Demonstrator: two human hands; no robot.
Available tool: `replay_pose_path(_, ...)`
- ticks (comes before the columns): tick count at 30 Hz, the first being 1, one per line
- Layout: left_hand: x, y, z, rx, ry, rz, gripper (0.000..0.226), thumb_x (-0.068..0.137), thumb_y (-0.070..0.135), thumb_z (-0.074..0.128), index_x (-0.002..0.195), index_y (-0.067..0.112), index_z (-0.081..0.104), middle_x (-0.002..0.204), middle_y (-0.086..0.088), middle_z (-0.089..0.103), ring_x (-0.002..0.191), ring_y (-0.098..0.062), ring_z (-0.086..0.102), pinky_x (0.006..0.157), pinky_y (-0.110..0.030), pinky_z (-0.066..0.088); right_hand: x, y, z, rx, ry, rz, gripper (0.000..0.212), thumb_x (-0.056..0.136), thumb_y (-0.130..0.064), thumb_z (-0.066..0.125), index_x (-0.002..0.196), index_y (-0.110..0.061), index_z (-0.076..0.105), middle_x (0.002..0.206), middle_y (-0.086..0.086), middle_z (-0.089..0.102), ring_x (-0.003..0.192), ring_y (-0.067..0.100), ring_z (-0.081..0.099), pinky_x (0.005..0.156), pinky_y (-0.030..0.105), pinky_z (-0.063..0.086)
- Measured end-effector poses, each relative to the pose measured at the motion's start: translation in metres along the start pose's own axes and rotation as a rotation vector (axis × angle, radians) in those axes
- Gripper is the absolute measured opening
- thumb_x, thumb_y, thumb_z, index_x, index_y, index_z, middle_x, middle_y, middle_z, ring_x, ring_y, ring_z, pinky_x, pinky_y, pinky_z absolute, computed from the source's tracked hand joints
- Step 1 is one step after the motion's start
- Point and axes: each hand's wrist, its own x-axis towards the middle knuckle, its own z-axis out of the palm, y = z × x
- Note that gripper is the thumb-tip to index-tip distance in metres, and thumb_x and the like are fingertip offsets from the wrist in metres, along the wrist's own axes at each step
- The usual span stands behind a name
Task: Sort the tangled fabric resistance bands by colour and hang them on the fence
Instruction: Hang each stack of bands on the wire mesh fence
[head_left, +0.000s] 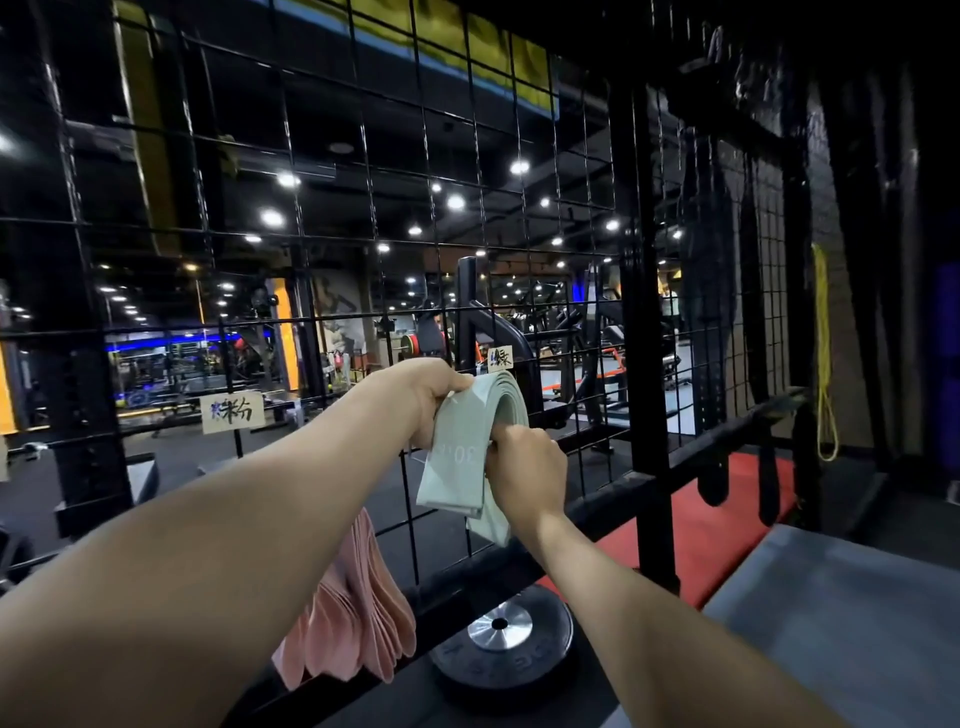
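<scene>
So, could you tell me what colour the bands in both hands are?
Pale green bands, clearest in the head view.

Scene is reading dim overall. Ceiling spotlights (455, 201) are glaring as blown-out dots; wide-angle distortion is bowing the fence (291, 156) bars toward edges.

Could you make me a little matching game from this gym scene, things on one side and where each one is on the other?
Things:
1. green bands
2. pink bands
3. weight plate
4. yellow rope

Places:
A. lying flat at the foot of the fence
B. hanging at far right
C. gripped by both hands
D. hanging low, below the left forearm

Pairs: 1-C, 2-D, 3-A, 4-B
</scene>
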Motion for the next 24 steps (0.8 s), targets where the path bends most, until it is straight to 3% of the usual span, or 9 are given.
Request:
replay_pose_path(3,0.003,0.001,-0.002,-0.004,-0.005,0.004,0.024,0.094,0.027,0.053,0.103,0.005,0.057,0.094,-0.012,0.063,0.086,-0.028,0.059,0.096,-0.046,0.045,-0.001,0.003,-0.002,0.073,0.009,0.006,0.022,0.091,-0.019,0.048,0.097,-0.015,0.069,0.089,0.01,0.069,0.086,0.032,0.063,0.06,0.028,0.032)
replay_pose_path(8,0.001,0.001,0.016,-0.037,-0.023,0.053,0.017,0.097,0.022,0.05,0.09,0.008,0.056,0.081,-0.009,0.06,0.072,-0.024,0.057,0.085,-0.042,0.045,0.004,0.024,-0.025,0.149,0.07,0.136,0.029,0.091,-0.038,0.05,0.085,-0.016,0.068,0.082,0.004,0.069,0.077,0.024,0.061,0.059,0.025,0.034)
replay_pose_path(12,0.003,0.001,0.034,-0.084,-0.02,0.068,0.02,0.098,0.022,0.046,0.092,0.006,0.054,0.082,-0.012,0.061,0.074,-0.026,0.059,0.087,-0.047,0.046,0.015,0.029,-0.037,0.187,0.069,0.154,0.025,0.091,-0.028,0.052,0.071,-0.015,0.057,0.075,0.005,0.061,0.066,0.023,0.049,0.051,0.026,0.028)
replay_pose_path(18,0.009,-0.01,0.026,-0.103,0.069,0.074,0.025,0.095,0.026,0.051,0.11,0.006,0.055,0.1,-0.01,0.065,0.086,-0.026,0.063,0.089,-0.048,0.047,0.018,0.033,-0.031,0.268,-0.019,0.149,0.018,0.09,-0.025,0.059,0.087,-0.01,0.069,0.084,0.006,0.069,0.074,0.022,0.06,0.061,0.024,0.04)
replay_pose_path(24,0.0,-0.017,0.021,-0.075,0.127,0.076,0.016,0.097,0.023,0.047,0.096,0.007,0.052,0.086,-0.011,0.059,0.074,-0.024,0.057,0.083,-0.045,0.047,0.011,0.026,-0.03,0.293,-0.018,0.112,0.018,0.088,-0.026,0.059,0.078,-0.014,0.066,0.08,0.004,0.069,0.074,0.021,0.061,0.058,0.025,0.038)
